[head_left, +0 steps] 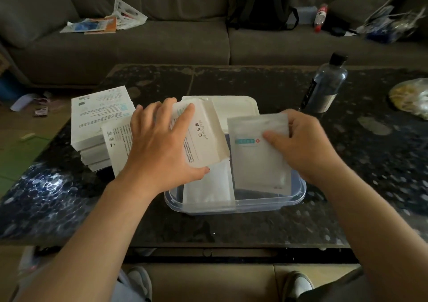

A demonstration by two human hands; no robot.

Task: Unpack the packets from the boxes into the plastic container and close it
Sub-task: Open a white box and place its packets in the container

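Nearest us on the dark speckled table (254, 227) sits one clear plastic container (254, 205), open. We count two white packets. One packet in the container (208, 186) leans against its near-left wall. The other, the held packet (259, 160), hangs over the container's right half, and our right hand (301, 146) pinches it with the thumb on its front and the fingers curled behind. Our left hand (159, 144) grips one open white box (201, 135) just above the container's left side, with the fingers wrapped over its top edge and the thumb under its lower corner.

Left of the container stands a stack of boxes (99, 116), perhaps four, though blur makes the count unsure. One more leaning box (118, 139) rests against it. A white lid (234, 106) lies just behind the container. Farther right stands one clear bottle (324, 86) with a black cap. Beyond the table runs a grey sofa (162, 42) with a black backpack (261, 3) and loose papers (104, 21) on it.
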